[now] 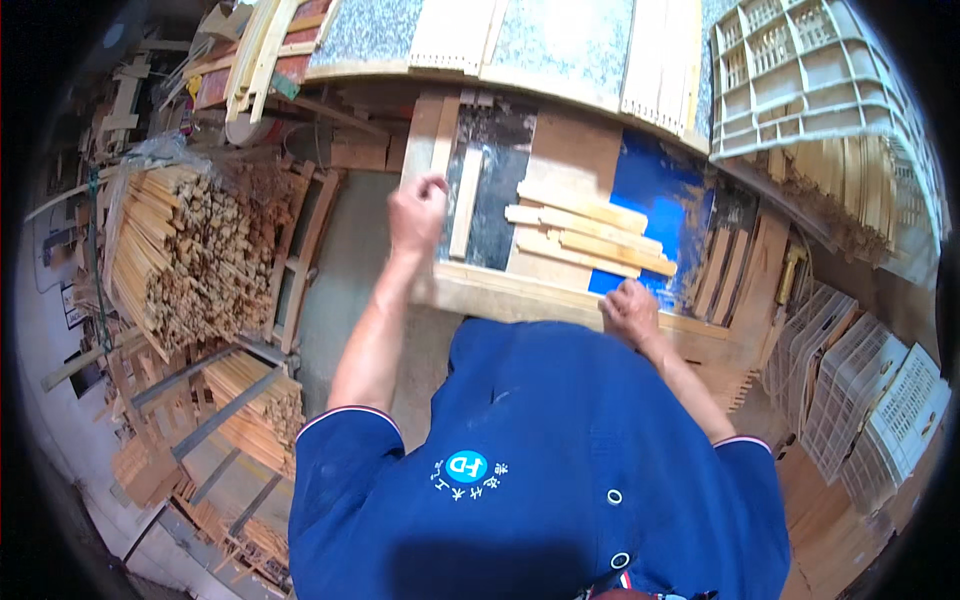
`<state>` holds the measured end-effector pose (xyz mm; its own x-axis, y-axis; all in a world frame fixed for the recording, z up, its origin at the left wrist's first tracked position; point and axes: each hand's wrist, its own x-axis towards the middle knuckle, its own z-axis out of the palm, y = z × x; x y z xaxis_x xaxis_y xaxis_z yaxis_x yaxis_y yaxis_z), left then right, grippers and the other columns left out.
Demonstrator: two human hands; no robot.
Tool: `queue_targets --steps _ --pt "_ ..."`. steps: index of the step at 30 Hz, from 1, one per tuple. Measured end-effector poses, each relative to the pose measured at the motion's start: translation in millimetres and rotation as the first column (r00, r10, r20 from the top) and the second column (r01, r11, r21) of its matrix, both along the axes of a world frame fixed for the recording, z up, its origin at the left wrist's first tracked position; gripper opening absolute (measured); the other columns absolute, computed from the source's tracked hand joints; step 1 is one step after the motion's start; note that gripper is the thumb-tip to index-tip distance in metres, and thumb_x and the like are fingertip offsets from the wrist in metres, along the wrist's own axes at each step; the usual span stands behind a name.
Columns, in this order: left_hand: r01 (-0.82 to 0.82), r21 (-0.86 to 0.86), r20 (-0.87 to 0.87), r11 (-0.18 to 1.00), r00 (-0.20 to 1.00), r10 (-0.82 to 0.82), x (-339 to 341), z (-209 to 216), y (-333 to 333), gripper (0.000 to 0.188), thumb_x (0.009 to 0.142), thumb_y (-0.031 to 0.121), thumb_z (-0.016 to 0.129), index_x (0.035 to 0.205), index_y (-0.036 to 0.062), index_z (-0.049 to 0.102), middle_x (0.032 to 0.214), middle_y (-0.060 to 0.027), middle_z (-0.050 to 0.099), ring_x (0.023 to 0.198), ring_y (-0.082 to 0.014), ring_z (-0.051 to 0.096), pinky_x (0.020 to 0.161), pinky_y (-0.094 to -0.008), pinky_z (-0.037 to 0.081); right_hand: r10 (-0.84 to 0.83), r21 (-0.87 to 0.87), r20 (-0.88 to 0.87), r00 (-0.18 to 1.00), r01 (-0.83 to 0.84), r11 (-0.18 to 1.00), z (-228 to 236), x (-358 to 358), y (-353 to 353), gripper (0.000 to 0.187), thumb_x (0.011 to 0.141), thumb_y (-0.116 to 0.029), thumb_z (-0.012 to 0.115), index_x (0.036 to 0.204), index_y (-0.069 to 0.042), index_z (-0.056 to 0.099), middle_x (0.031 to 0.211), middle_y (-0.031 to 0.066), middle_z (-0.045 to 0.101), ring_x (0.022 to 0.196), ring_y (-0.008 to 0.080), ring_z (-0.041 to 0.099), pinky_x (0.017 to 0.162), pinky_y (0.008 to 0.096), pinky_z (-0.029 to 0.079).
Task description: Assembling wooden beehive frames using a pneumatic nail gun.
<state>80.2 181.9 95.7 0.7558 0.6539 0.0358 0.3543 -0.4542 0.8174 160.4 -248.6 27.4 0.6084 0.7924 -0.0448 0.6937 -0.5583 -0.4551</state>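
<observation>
My left hand is raised over the left edge of the workbench, its fingers curled inward. No held thing shows in it. Beside it, a single pale wooden strip lies on the dark part of the bench top. My right hand is at the bench's front edge with its fingers bent together; what they hold, if anything, is hidden. Just beyond that hand lies a loose group of several wooden strips, roughly side by side, with uneven ends. They rest across a brown board and a blue sheet.
Behind the bench is a long surface with grey speckled panels and pale boards. A white plastic crate stands at the far right, above more strips. Bundled wood sticks are stacked left, and wire-like crates stand right.
</observation>
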Motion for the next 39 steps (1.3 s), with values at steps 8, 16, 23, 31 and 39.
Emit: queue_targets --steps 8,16,23,31,39 --pt "-0.028 0.205 -0.188 0.978 0.980 0.068 214.7 1.7 217.9 0.050 0.090 0.037 0.061 0.125 0.0017 0.068 0.116 -0.0246 0.071 0.112 -0.0379 0.068 0.098 -0.0428 0.052 -0.245 -0.016 -0.065 0.967 0.244 0.970 3.6 -37.2 20.6 0.014 0.079 -0.022 0.080 0.086 -0.012 0.074 0.087 0.0066 0.061 0.087 0.0286 0.059 0.076 0.0427 0.047" --pt "0.131 0.133 -0.266 0.982 0.959 -0.092 276.7 8.6 214.5 0.056 0.096 0.044 0.051 0.096 -0.0090 0.069 0.095 -0.0355 0.068 0.097 -0.0485 0.068 0.085 -0.0517 0.053 -0.395 -0.082 -0.204 0.896 0.386 0.919 15.2 -20.9 27.4 0.021 0.075 -0.023 0.082 0.087 -0.008 0.073 0.088 0.0107 0.066 0.088 0.0326 0.063 0.080 0.0442 0.051" --pt "-0.064 0.393 0.168 0.917 0.986 -0.003 175.9 26.4 174.6 0.039 0.102 0.038 0.058 0.102 -0.0016 0.055 0.094 -0.0203 0.057 0.087 -0.0411 0.059 0.078 -0.0511 0.049 -0.451 0.232 -0.152 0.879 0.475 0.849 123.9 9.8 82.2 0.027 0.078 -0.009 0.081 0.102 -0.003 0.071 0.097 0.0151 0.070 0.093 0.0330 0.067 0.081 0.0405 0.053" --pt "0.418 0.354 0.282 0.836 0.805 -0.522 47.1 13.0 46.8 0.031 0.088 0.021 0.075 0.111 0.0056 0.060 0.096 -0.0161 0.060 0.083 -0.0382 0.062 0.071 -0.0447 0.050 0.064 0.207 0.616 0.785 -0.240 0.949 282.5 67.4 182.2 0.032 0.086 -0.019 0.075 0.117 -0.013 0.071 0.129 0.0119 0.063 0.128 0.0311 0.057 0.119 0.0556 0.033" --pt "0.497 0.244 0.225 0.833 0.806 -0.547 11.5 -25.7 5.4 0.031 0.088 0.022 0.076 0.109 0.0070 0.059 0.093 -0.0136 0.061 0.079 -0.0361 0.062 0.069 -0.0458 0.051 0.155 -0.172 0.494 0.856 -0.078 0.982 231.6 68.9 139.9 0.044 0.085 -0.026 0.077 0.126 -0.012 0.068 0.131 0.0099 0.061 0.112 0.0247 0.060 0.111 0.0482 0.039"
